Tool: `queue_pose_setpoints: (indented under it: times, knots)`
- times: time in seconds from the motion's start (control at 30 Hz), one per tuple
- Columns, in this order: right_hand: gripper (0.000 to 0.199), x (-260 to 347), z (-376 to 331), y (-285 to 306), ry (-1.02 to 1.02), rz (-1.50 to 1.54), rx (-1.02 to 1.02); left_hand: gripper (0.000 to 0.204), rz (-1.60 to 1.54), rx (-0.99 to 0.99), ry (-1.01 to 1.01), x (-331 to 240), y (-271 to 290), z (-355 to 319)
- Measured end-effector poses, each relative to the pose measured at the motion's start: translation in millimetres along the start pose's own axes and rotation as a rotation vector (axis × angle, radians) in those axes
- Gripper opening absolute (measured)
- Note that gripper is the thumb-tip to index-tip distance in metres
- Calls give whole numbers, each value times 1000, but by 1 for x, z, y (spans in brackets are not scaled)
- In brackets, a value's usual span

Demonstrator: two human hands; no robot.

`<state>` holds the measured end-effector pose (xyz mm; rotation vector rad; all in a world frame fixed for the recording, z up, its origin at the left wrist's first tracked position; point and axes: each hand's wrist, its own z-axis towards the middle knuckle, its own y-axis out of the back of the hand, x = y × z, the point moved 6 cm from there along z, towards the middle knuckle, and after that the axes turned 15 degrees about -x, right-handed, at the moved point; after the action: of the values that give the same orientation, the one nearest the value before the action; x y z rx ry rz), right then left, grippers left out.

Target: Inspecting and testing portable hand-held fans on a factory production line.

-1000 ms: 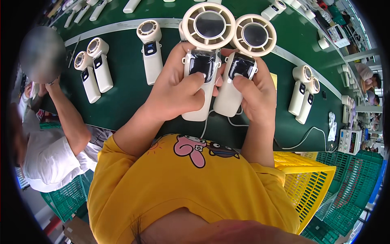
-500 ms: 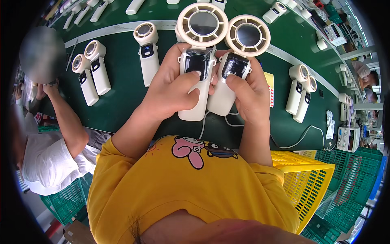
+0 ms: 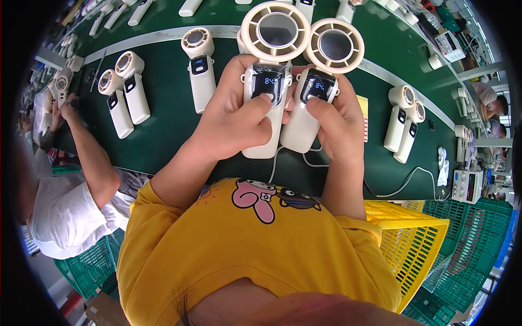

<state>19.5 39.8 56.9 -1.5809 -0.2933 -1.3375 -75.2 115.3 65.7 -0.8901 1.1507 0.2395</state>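
left hand (image 3: pixel 231 122) clamps left fan (image 3: pixel 270 70) | right hand (image 3: pixel 337 122) clamps right fan (image 3: pixel 321 81) | white, displays lit

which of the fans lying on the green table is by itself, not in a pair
The fan just left of the left hand; the others on the table lie paired.

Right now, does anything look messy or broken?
Nothing stands out. The left hand and right hand each hold a white fan upright, screens lit. Other fans lie in tidy pairs on the green belt. No damage shows.
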Motion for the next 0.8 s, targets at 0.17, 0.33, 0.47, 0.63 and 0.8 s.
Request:
queue_pose_setpoints:
  times: [0.17, 0.33, 0.47, 0.63, 0.8]
  knots:
    - [43, 2, 1, -3, 5, 18, 19, 64, 136, 35, 18, 2, 4, 0]
    - [42, 2, 0, -3, -4, 9, 10, 50, 6, 86, 3, 1, 0, 1]
    - [43, 0, 0, -2, -5, 6, 25, 63, -15, 49, 10, 2, 2, 1]
    - [43, 0, -1, -2, -6, -11, 15, 55, -60, 60, 3, 1, 0, 2]
    - [43, 0, 0, -2, 1, 2, 12, 51, 19, 88, -35, 0, -1, 1]
